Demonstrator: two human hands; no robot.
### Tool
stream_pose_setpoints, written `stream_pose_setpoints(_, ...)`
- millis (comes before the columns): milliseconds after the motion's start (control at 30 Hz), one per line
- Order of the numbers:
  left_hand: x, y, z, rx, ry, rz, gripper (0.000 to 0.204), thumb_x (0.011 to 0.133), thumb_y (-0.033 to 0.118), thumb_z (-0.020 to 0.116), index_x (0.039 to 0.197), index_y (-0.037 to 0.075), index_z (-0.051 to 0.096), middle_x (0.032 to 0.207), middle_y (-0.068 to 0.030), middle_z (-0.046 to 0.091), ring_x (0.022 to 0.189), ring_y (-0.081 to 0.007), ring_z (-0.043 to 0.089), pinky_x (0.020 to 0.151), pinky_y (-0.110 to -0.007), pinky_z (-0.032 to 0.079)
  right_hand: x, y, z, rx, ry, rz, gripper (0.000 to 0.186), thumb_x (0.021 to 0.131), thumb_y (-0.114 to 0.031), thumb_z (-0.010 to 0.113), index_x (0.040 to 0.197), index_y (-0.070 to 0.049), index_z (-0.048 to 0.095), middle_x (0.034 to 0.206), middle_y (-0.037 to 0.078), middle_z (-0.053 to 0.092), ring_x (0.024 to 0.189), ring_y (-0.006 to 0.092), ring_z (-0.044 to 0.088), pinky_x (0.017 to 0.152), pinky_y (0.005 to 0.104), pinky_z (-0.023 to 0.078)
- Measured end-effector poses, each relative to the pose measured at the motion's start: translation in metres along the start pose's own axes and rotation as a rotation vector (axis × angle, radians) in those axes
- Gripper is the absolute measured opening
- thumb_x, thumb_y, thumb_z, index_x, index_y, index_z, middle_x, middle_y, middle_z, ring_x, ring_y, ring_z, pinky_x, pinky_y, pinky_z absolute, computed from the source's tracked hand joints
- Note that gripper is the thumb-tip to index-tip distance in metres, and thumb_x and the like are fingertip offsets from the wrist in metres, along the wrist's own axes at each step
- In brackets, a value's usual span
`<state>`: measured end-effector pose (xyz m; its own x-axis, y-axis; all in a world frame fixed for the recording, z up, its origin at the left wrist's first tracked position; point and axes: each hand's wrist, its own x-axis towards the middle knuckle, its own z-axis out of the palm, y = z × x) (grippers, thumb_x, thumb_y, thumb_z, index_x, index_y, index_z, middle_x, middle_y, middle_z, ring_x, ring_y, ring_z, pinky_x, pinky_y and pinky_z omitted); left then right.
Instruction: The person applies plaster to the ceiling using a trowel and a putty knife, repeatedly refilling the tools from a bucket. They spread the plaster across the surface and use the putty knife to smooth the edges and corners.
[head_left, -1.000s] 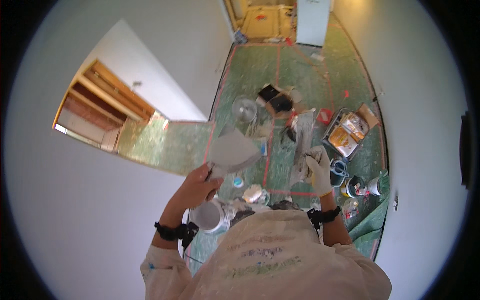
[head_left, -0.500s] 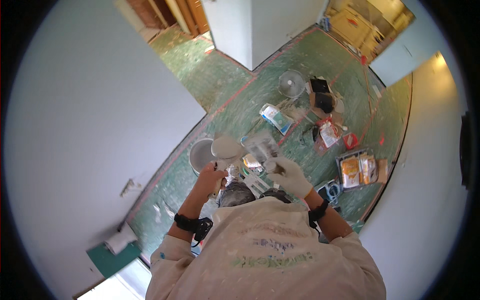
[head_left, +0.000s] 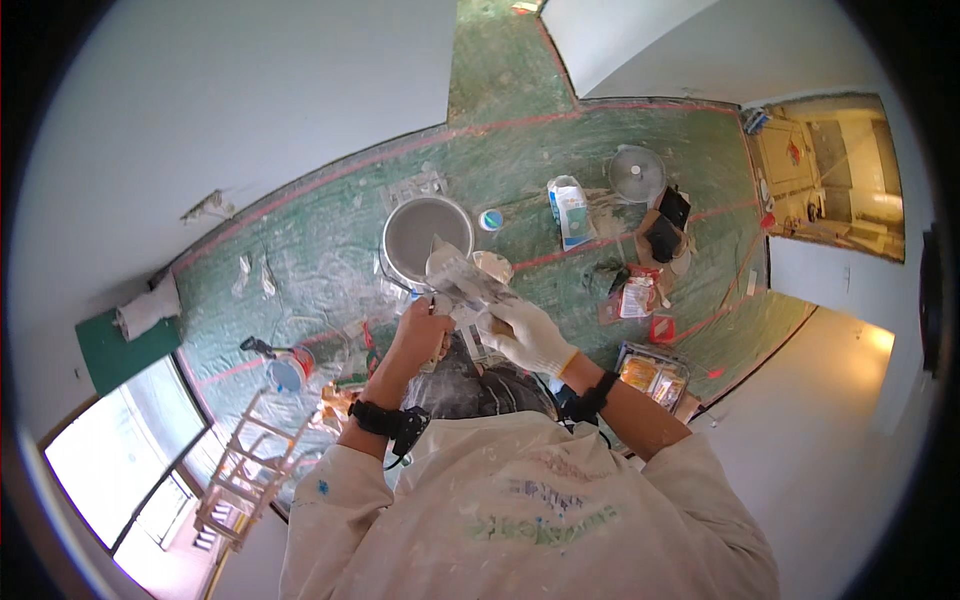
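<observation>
A green floor covering (head_left: 330,240) spreads between pale walls. At near left is a wooden ladder (head_left: 255,459). A round grey bucket (head_left: 391,225) sits just beyond the person's hands. A wide, smeared trowel (head_left: 470,282) slants by its near rim, grasped by the white-gloved right hand (head_left: 530,338). The bare left hand (head_left: 420,330) clenches a smaller scraper (head_left: 437,260), overlapping the trowel; whether the blades touch is unclear.

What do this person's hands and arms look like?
The left hand is bare; the right hand wears a whitish glove with a yellow cuff edge. Black straps circle both forearms, the left with a boxy black device and cable. The sleeves are beige, the left with a blue spot.
</observation>
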<state>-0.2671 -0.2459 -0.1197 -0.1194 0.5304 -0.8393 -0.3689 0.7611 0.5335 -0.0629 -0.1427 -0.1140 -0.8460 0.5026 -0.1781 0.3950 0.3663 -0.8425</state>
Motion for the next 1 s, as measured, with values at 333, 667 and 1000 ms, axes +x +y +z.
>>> stream_pose_setpoints(333,-0.015,-0.048,-0.057,-0.018,0.039,-0.068,0.023,0.088,0.004,0.063,0.11,-0.001,0.057,0.075,-0.0044,0.059,0.054,-0.0127,0.056,0.046,-0.03,0.045,0.141,0.06,0.052,-0.111,-0.103,0.27,0.027,0.085,-0.024,0.069,0.106,-0.008,0.067,0.096,0.016,0.068,0.095,0.0372,0.065,0.083,0.0464,0.05)
stream_pose_setpoints(667,-0.034,-0.078,-0.101,-0.311,-0.071,0.124,0.025,0.102,0.021,0.055,0.118,0.001,0.055,0.082,-0.0044,0.061,0.055,-0.0105,0.053,0.049,-0.026,0.045,0.127,0.053,-0.02,0.537,-0.06,0.376,0.023,0.092,-0.012,0.065,0.112,-0.001,0.063,0.093,0.002,0.066,0.082,0.0101,0.06,0.072,0.0272,0.05)
stream_pose_setpoints(1000,-0.038,-0.003,0.008,-1.59,-1.047,0.229,0.024,0.102,0.027,0.055,0.087,0.01,0.046,0.056,0.0017,0.045,0.04,-0.0075,0.046,0.036,-0.022,0.045,0.002,-0.059,-0.054,0.73,0.182,0.177,0.033,0.086,-0.003,0.067,0.118,0.001,0.061,0.103,0.004,0.064,0.092,0.0122,0.061,0.082,0.0281,0.051)
